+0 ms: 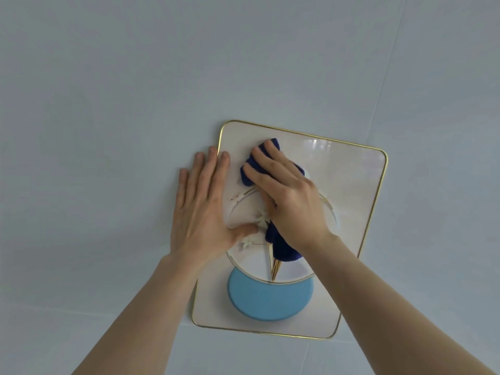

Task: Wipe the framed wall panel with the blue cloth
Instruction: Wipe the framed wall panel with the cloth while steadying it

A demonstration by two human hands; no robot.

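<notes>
A framed wall panel [349,190] with a thin gold rim hangs on the pale wall; its picture has a light blue disc [267,299] and gold lines. My right hand [286,196] presses a dark blue cloth [282,249] flat against the panel's upper middle, with cloth showing above the fingertips and below the palm. My left hand [203,207] lies flat with fingers spread over the panel's left edge, half on the wall and thumb on the picture. Part of the picture is hidden under both hands.
A plain pale blue-grey wall [108,104] surrounds the panel on all sides, with faint seams running across it. Both bare forearms reach up from the bottom of the view.
</notes>
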